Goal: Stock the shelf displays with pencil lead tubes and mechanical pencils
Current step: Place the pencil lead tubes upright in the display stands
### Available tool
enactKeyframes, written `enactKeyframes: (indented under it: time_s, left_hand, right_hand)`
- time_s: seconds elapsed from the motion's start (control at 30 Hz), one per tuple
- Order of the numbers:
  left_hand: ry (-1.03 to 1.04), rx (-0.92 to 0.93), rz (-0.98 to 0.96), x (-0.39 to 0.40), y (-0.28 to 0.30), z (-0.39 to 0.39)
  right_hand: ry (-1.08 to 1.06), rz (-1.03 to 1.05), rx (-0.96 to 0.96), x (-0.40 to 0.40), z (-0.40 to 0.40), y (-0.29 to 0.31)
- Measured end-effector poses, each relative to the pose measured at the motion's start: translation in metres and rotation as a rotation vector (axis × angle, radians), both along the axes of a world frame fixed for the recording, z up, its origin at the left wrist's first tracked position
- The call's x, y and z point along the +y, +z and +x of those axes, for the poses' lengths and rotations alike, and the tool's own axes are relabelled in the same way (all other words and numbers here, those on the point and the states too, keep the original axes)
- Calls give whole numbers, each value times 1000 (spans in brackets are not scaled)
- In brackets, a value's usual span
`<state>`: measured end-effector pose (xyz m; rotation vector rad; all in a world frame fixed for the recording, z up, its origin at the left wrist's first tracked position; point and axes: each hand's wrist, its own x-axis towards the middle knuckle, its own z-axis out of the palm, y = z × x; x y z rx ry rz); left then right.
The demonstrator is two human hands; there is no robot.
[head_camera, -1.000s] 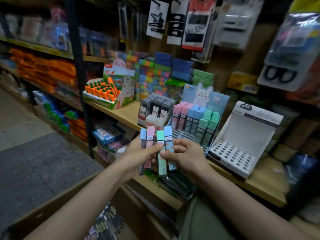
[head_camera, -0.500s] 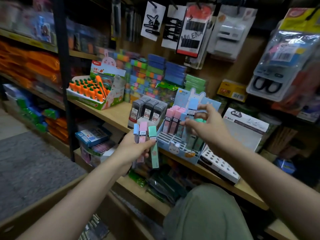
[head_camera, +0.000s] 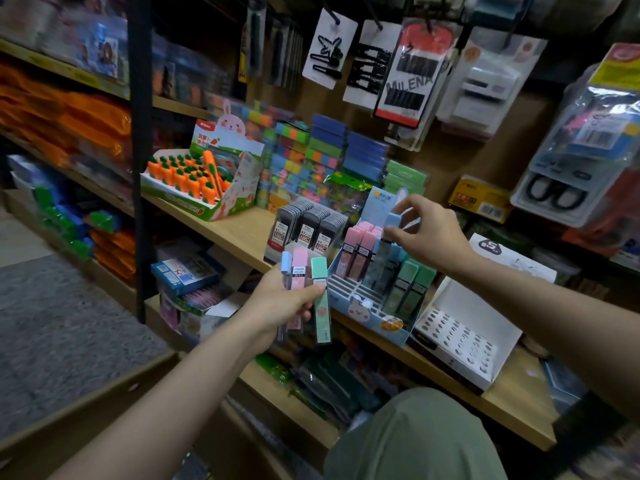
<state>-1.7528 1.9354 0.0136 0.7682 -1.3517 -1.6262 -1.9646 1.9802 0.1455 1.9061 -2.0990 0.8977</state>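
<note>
My left hand (head_camera: 280, 303) grips three pencil lead tubes fanned upright: a blue one (head_camera: 286, 263), a pink one (head_camera: 300, 268) and a green one (head_camera: 320, 299). My right hand (head_camera: 426, 233) pinches the blue cap of another lead tube (head_camera: 393, 221) over the blue column of the bunny display box (head_camera: 367, 306). That box stands on the wooden shelf (head_camera: 235, 230) and holds pink, blue and green tubes in rows, with bare slots at its front. Just left of it stands a grey box of dark lead tubes (head_camera: 308, 226).
A white display box (head_camera: 464, 327) with rows of empty holes sits to the right on the same shelf. A carrot-eraser box (head_camera: 194, 185) stands far left. Stacked coloured erasers (head_camera: 322, 150) fill the back. Hair clips (head_camera: 329, 46) and scissors (head_camera: 557, 195) hang above. My knee (head_camera: 415, 438) is low centre.
My right hand took the blue tube out of the bunch in my left hand and carried it up and right to the bunny display box. The left hand now holds three tubes.
</note>
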Motion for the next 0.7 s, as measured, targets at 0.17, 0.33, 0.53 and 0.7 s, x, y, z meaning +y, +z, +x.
enactKeyframes:
  time_s: [0.17, 0.33, 0.53, 0.7]
  left_hand:
    - [-7, -14, -1, 1, 0, -3]
    - [5, 3, 5, 0, -2, -5]
    - [5, -1, 17, -1, -8, -6]
    - [13, -14, 48, -1, -12, -6]
  right_hand:
    - [-50, 33, 62, -7, -2, -8]
    - [-92, 113, 101, -9, -1, -13]
    - [-135, 155, 101, -8, 4, -11]
    - [-167, 178, 82, -8, 5, -10]
